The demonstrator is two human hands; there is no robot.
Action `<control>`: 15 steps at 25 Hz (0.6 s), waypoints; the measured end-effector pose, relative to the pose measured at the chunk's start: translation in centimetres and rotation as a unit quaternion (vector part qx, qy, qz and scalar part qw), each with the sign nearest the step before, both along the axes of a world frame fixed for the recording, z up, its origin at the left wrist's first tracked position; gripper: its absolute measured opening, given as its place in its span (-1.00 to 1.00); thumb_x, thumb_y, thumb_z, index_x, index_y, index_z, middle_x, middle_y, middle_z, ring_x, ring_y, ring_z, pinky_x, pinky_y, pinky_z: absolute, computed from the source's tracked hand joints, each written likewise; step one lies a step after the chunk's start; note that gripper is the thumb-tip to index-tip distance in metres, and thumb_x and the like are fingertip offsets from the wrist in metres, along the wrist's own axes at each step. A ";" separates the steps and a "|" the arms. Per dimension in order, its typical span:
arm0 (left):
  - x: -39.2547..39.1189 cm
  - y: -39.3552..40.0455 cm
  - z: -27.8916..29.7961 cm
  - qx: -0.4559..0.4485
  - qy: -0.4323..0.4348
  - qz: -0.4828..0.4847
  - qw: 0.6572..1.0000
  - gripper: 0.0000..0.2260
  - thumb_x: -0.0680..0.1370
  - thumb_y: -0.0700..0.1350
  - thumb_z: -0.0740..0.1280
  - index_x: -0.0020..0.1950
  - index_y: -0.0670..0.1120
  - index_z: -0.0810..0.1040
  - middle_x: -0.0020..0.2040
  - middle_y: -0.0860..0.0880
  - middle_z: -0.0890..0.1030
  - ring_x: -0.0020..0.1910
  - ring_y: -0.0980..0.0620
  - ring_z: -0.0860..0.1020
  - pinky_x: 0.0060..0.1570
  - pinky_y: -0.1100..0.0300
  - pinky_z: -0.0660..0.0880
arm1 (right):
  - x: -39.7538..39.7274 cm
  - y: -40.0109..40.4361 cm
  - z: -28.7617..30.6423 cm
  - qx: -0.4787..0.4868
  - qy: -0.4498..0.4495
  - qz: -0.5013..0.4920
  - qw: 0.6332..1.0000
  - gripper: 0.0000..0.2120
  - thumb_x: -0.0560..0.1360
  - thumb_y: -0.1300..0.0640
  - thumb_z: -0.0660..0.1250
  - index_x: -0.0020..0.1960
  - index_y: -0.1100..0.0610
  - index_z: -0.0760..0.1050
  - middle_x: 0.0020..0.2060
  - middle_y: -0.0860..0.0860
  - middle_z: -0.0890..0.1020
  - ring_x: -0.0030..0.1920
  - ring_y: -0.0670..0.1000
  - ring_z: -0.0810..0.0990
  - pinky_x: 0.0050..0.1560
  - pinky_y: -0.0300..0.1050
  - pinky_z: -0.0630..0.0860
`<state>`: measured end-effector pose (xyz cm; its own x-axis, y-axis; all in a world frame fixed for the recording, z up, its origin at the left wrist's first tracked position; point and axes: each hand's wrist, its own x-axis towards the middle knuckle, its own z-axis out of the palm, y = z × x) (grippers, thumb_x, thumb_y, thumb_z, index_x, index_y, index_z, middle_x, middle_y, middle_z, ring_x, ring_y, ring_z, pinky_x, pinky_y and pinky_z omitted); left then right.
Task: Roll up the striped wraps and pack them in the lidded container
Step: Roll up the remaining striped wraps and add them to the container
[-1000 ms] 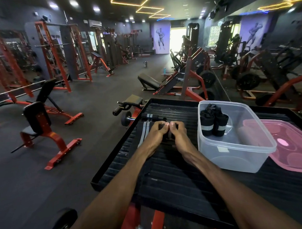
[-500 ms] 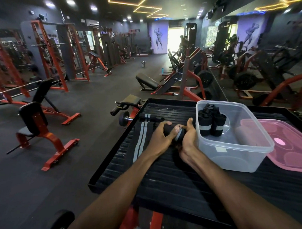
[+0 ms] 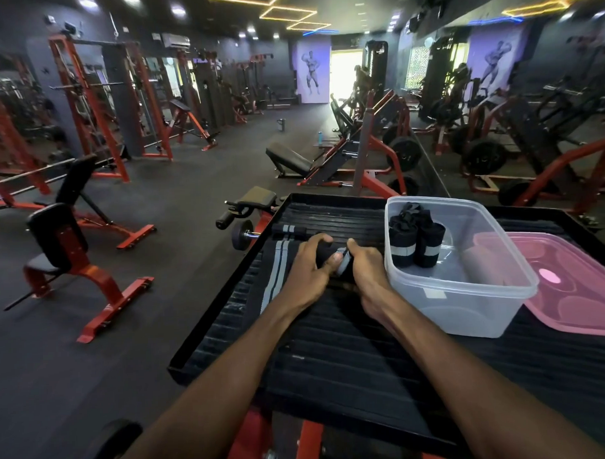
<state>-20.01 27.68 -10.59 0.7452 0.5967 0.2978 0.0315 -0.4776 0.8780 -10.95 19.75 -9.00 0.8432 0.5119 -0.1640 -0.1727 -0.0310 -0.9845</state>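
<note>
A: How much room is there on the tabletop (image 3: 333,358)?

B: It is a black ribbed surface with a raised lip all round. The near half is bare. The clear container (image 3: 468,302) stands on the right, and its pink lid (image 3: 577,288) lies flat just beyond it, further right, near the right edge. The left edge drops straight to the gym floor (image 3: 133,338).

A: And the wrap being worked?

B: The striped wrap (image 3: 277,271) is black with two grey stripes. Its loose tail lies flat along the left edge, long axis running near to far. The rolled end sits between both hands, roll axis left to right.

A: The hands?

B: The left hand (image 3: 309,268) is curled over the roll from the left, and the right hand (image 3: 365,261) is closed on its right end, just beside the container wall.

A: Anything else?

B: Two rolled wraps (image 3: 416,246) stand upright in the container's far left corner. Another rolled wrap (image 3: 289,229) lies at the far left, axis left to right.
</note>
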 end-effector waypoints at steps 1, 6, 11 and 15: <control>-0.1 0.3 -0.2 0.001 0.002 -0.007 1.000 -0.71 0.60 -0.05 0.35 0.31 0.01 0.45 0.31 -0.08 0.47 0.29 0.02 0.44 0.26 0.18 0.34 | -0.1 -0.3 0.1 0.016 -0.015 -0.014 1.000 -0.75 0.61 0.08 0.26 0.15 0.26 0.51 0.01 0.20 0.65 -0.09 0.07 0.64 -0.05 -0.03 0.58; -0.5 0.7 -0.2 -0.012 0.029 -0.032 0.999 -0.78 0.52 0.01 0.44 0.14 0.11 0.53 0.21 -0.06 0.56 0.18 0.00 0.55 0.27 0.04 0.50 | 0.0 -0.9 0.0 0.073 -0.069 -0.053 0.994 -0.63 0.50 0.37 0.31 0.27 0.14 0.42 0.04 0.04 0.62 -0.05 -0.07 0.61 -0.15 -0.34 0.51; -1.5 1.4 0.9 -0.069 0.019 -0.031 0.997 -0.77 0.44 0.04 0.54 -0.01 0.00 0.59 0.04 -0.08 0.67 -0.05 0.03 0.63 -0.06 0.22 0.58 | -0.3 -0.8 0.5 0.088 -0.107 -0.089 0.986 -0.75 0.51 0.38 0.31 0.14 0.17 0.52 -0.09 0.01 0.62 -0.13 -0.10 0.58 -0.18 -0.40 0.49; -1.8 0.8 1.6 -0.050 0.032 -0.046 0.997 -0.79 0.52 0.03 0.46 0.08 -0.04 0.61 0.01 0.02 0.66 -0.10 0.20 0.62 -0.18 0.32 0.59 | -0.5 -0.5 0.2 0.095 -0.124 -0.101 0.983 -0.77 0.52 0.36 0.28 0.15 0.17 0.48 -0.01 0.07 0.62 -0.04 -0.02 0.59 0.00 -0.19 0.52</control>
<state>-21.86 28.45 -9.03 0.8137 0.5493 0.1904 0.0484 -0.3904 0.9194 -11.48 19.29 -8.77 0.9325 0.3325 0.1411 0.0892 0.1667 -0.9820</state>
